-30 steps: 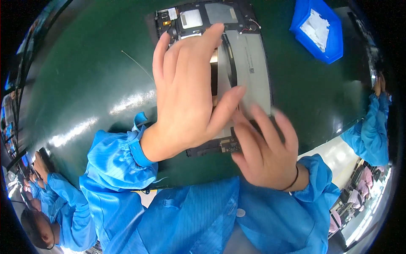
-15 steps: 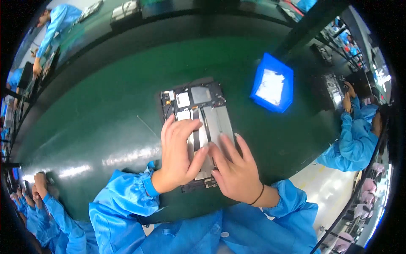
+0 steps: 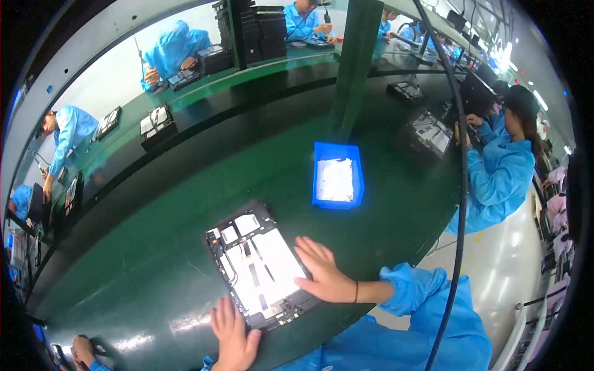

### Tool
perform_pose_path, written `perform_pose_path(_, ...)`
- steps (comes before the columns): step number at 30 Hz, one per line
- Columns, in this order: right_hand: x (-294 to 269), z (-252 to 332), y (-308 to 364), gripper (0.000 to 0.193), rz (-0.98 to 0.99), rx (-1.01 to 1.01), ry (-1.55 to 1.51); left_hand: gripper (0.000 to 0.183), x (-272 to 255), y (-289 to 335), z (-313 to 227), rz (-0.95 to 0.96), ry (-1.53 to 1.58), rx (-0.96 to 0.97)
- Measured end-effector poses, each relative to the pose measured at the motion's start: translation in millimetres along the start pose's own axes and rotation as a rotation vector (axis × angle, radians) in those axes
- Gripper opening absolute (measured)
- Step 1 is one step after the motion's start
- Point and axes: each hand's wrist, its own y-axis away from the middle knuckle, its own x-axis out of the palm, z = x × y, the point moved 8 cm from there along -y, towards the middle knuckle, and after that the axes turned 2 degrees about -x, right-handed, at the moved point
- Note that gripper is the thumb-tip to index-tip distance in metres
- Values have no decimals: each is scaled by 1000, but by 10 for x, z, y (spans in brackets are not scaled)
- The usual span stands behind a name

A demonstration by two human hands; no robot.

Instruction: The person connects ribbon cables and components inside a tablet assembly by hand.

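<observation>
Here's the green surface (image 3: 185, 241), broad and shiny, and right by its near edge lies the tablet (image 3: 276, 260), back off, insides up, set at a slant. That's the first worry: so close to the edge, one careless shove toward the body could leave a corner overhanging, and a tip would follow. The blue bin (image 3: 337, 150) sits farther in from that edge, well apart from the tablet, so a knock there looks unlikely unless a sleeve sweeps wide.

Now the hands! The right hand (image 3: 325, 275) is at the tablet's right side, fingers long and flat, thumb out wide over the rim, gripping nothing. The left hand (image 3: 234, 334) is at the lower left, fingers lightly spread, thumb apart, empty too. Whether either presses, I can't tell. If that right thumb bears down, the pale panels could dent; if both push unevenly, the tablet could skid on this slick top.

Smaller still, the dark strip (image 3: 253, 272): a dragged fingertip could crease it. And the little board (image 3: 284, 312) sits exposed, its parts open to a scrape.
</observation>
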Motion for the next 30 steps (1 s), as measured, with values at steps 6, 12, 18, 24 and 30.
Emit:
perform_pose_path(6,120,17,-395,66,-109,259,-1245,53,-59,-372,-56,-219,1113,-123)
perform_pose_path(12,218,-211,-939,67,25,130,-1277,38,-316,-1207,510,-361,1581,-115)
perform_pose_path(18,364,-106,-728,43,196,-77,-861,36,-133,-2293,1365,-433,1633,-180)
perform_pose_path(24,279,296,-498,42,198,-584,-233,45,-212,-2726,1639,-632,1616,-551)
perform_pose_path(30,311,312,-491,37,204,-608,-198,58,-796,-2351,528,-629,1319,-269)
